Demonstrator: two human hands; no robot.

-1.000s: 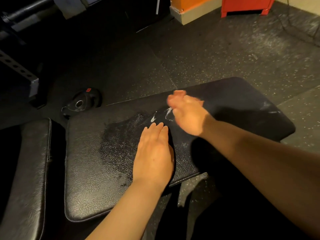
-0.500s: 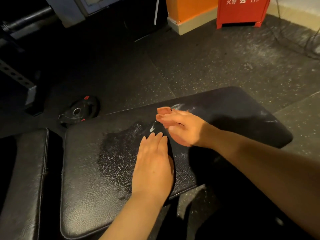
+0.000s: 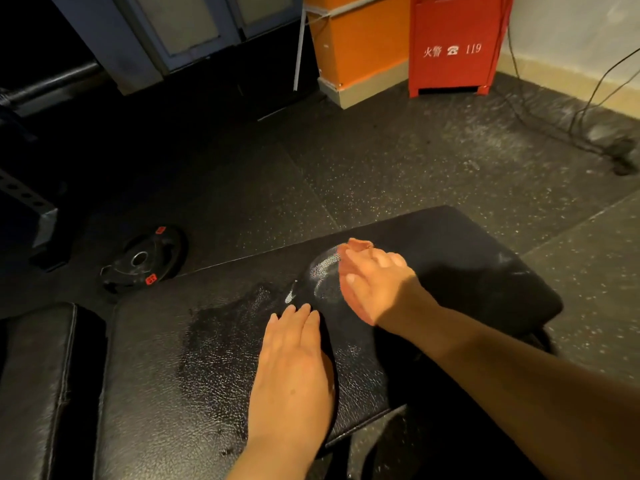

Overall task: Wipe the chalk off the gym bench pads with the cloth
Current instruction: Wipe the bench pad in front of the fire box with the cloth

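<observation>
Dim, warm light leaves the floor (image 3: 433, 161) beyond the bench's far right corner palest, while everything past its left end sinks to near black. The bench (image 3: 173, 393) skin throws small glints; the right hand (image 3: 375, 282) is lit, its forearm shadowed, and a dark shadow hugs the left hand (image 3: 294, 368). The right fingertips (image 3: 358, 244) are softly blurred, and wall lines bow at the picture's right edge.

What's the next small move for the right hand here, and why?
Probably sweep the right hand leftward across the white chalk smear. The smear lies just beside its fingers, not yet wiped, while the left hand lies flat on the bench pad as if bracing.
</observation>
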